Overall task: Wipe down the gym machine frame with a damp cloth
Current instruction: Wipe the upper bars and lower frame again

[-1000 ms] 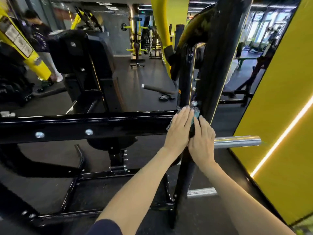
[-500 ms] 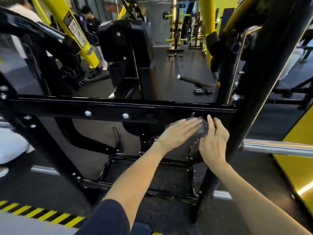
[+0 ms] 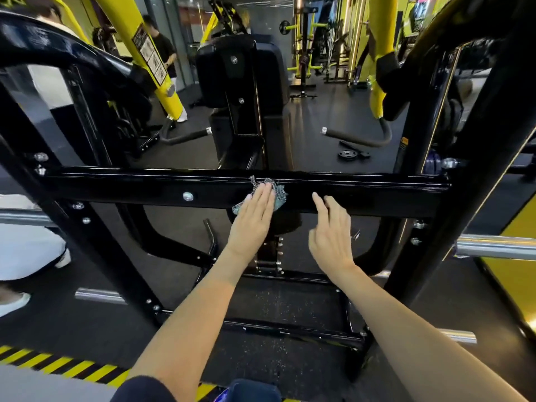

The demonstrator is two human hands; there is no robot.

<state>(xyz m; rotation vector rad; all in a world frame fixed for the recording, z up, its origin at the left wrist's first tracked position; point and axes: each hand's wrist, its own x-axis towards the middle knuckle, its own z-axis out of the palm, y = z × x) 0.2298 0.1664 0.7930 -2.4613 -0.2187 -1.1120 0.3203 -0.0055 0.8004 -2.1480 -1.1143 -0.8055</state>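
The flat left hand point(image 3: 255, 220) presses the grey-blue mesh cloth point(image 3: 277, 192) against the glossy black crossbar point(image 3: 362, 195), which runs sideways, while the relaxed right hand point(image 3: 332, 230) touches it alongside, holding nothing.

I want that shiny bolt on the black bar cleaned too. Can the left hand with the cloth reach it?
Probably yes. The left hand presses the cloth on the crossbar, and the bolt sits on the same face just to its left, with only bare bar between.
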